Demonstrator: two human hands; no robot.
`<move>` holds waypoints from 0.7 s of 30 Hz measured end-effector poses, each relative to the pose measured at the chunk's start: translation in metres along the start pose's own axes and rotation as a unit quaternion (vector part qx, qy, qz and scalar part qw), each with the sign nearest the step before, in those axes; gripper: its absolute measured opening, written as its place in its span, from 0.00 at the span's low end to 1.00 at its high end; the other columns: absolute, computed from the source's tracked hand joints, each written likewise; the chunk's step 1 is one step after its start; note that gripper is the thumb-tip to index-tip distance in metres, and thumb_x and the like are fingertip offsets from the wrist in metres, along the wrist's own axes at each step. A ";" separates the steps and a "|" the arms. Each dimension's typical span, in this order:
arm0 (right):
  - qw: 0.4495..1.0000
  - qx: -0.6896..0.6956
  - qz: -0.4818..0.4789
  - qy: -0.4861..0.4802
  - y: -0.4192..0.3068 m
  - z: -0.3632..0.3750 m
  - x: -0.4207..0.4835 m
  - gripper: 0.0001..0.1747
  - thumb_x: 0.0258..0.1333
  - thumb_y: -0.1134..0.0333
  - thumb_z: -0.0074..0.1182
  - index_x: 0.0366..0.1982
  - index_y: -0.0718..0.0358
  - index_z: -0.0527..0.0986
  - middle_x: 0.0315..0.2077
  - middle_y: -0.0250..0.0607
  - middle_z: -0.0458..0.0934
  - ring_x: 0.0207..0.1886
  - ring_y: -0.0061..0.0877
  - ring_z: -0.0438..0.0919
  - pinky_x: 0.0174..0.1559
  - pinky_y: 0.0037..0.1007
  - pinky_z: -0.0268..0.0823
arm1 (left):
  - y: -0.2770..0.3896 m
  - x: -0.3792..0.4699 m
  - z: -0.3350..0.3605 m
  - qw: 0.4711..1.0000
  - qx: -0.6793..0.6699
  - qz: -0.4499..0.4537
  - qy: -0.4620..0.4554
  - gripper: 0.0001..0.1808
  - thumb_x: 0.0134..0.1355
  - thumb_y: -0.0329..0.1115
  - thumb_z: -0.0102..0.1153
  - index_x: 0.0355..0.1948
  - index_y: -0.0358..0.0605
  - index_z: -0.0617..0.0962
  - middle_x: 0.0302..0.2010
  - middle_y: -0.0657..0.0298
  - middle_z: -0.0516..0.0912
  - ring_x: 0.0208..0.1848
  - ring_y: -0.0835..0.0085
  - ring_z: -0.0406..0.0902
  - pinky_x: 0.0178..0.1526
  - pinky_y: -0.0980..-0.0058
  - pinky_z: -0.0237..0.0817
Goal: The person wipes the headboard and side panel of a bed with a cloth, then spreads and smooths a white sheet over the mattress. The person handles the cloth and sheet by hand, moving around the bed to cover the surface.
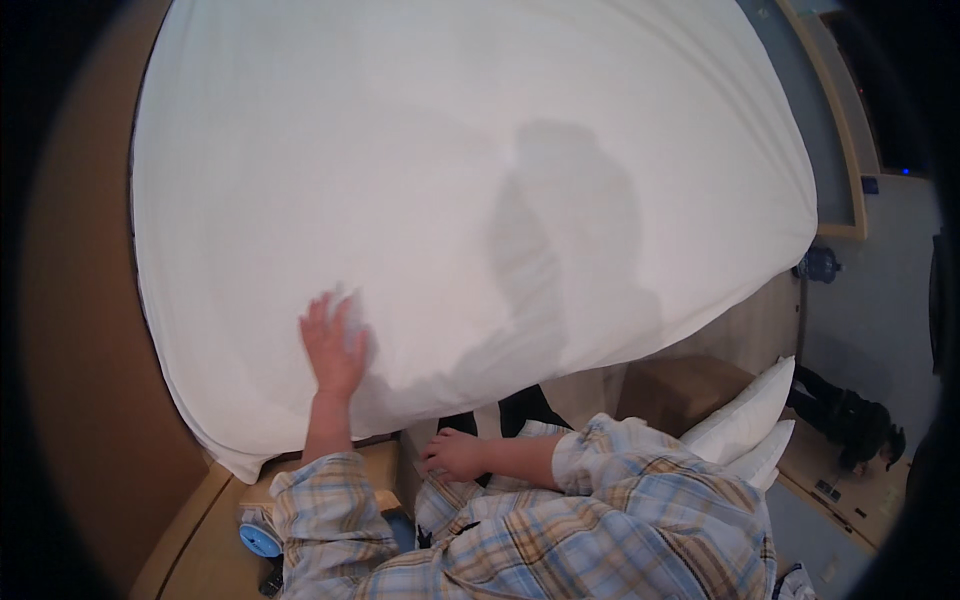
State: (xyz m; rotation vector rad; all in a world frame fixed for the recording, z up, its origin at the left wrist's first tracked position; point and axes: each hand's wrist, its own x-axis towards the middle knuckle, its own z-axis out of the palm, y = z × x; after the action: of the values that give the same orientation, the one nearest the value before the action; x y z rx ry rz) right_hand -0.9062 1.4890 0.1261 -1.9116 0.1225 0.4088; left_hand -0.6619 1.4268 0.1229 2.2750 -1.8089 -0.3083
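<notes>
A mattress covered with a white fitted sheet [390, 187] spreads out before me. My left hand [334, 349] is over its near left part, palm down and fingers apart; whether it presses on the cloth is not clear. Just below the near edge of the bed is my right hand [457, 454], its fingers bent, in front of my plaid shirt [525, 544]. The underside of that hand is hidden, so I cannot see whether it grips the shirt. My shadow falls across the sheet, which has faint creases near its right side.
A brown headboard [82, 285] borders the bed at left. A wooden bedside cabinet [184, 536] holds a round blue container [260, 539]. To the right are a cardboard box [675, 390], white pillows [742, 416], a blue water jug [821, 264] and a person in black [851, 420].
</notes>
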 end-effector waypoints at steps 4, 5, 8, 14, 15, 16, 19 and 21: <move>0.983 -0.046 0.000 0.177 0.068 -0.097 -0.004 0.18 0.44 0.66 0.51 0.42 0.56 0.74 0.45 0.39 0.72 0.53 0.34 0.66 0.56 0.40 0.55 | 0.044 0.022 -0.004 0.984 -0.020 -0.099 -0.148 0.40 0.45 0.44 0.64 0.60 0.59 0.62 0.67 0.62 0.50 0.69 0.58 0.42 0.63 0.42 0.33; 0.919 -0.041 0.013 0.391 0.089 -0.126 -0.020 0.18 0.45 0.67 0.52 0.42 0.58 0.73 0.46 0.42 0.72 0.55 0.35 0.66 0.57 0.40 0.54 | 0.043 0.017 -0.007 0.968 -0.016 -0.153 -0.199 0.43 0.44 0.44 0.65 0.62 0.60 0.60 0.68 0.63 0.47 0.69 0.59 0.40 0.62 0.39 0.32; 0.788 -0.175 0.155 0.570 0.162 -0.240 -0.072 0.26 0.42 0.66 0.57 0.48 0.59 0.69 0.50 0.42 0.70 0.56 0.37 0.65 0.57 0.39 0.55 | 0.030 -0.014 -0.013 0.914 -0.003 -0.292 -0.282 0.53 0.40 0.46 0.68 0.65 0.63 0.51 0.70 0.66 0.39 0.71 0.62 0.35 0.60 0.33 0.30; 0.662 -0.039 0.508 0.549 0.228 -0.338 -0.135 0.34 0.49 0.46 0.50 0.59 0.46 0.61 0.63 0.38 0.51 0.64 0.38 0.51 0.59 0.52 0.50 | 0.007 -0.072 -0.003 0.890 -0.015 -0.376 -0.259 0.57 0.38 0.43 0.71 0.66 0.63 0.48 0.69 0.62 0.37 0.70 0.56 0.35 0.58 0.38 0.46; 0.689 -0.082 0.525 0.493 0.227 -0.331 -0.123 0.35 0.50 0.44 0.47 0.60 0.45 0.59 0.63 0.37 0.51 0.65 0.38 0.50 0.58 0.55 0.48 | 0.005 -0.076 -0.001 0.889 -0.017 -0.380 -0.254 0.59 0.37 0.43 0.72 0.66 0.62 0.48 0.69 0.60 0.37 0.70 0.53 0.35 0.61 0.44 0.46; 0.723 -0.134 0.488 0.471 0.221 -0.309 -0.093 0.36 0.51 0.43 0.45 0.61 0.44 0.57 0.63 0.35 0.50 0.65 0.37 0.49 0.58 0.58 0.44 | 0.004 -0.078 0.001 0.889 -0.020 -0.384 -0.250 0.60 0.36 0.42 0.73 0.66 0.60 0.47 0.69 0.57 0.38 0.69 0.50 0.36 0.64 0.51 0.46; 0.824 -0.241 0.337 0.386 0.173 -0.223 -0.009 0.34 0.51 0.45 0.45 0.60 0.44 0.58 0.63 0.35 0.50 0.66 0.37 0.48 0.59 0.61 0.38 | 0.002 -0.080 0.002 0.879 -0.045 -0.410 -0.238 0.61 0.36 0.43 0.73 0.67 0.58 0.47 0.69 0.54 0.38 0.69 0.48 0.37 0.65 0.58 0.48; 0.912 -0.229 0.170 0.296 0.122 -0.146 0.019 0.31 0.50 0.48 0.48 0.57 0.46 0.62 0.63 0.36 0.52 0.66 0.38 0.48 0.59 0.60 0.36 | 0.003 -0.082 -0.001 0.871 -0.056 -0.422 -0.245 0.61 0.36 0.45 0.72 0.67 0.58 0.46 0.69 0.55 0.37 0.69 0.49 0.38 0.65 0.57 0.48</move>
State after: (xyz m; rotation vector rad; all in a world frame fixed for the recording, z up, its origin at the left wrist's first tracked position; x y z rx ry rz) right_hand -0.8898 1.3112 0.0584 -2.4384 0.8328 0.0680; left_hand -0.6823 1.5059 0.1264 2.9398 -0.7497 -1.1794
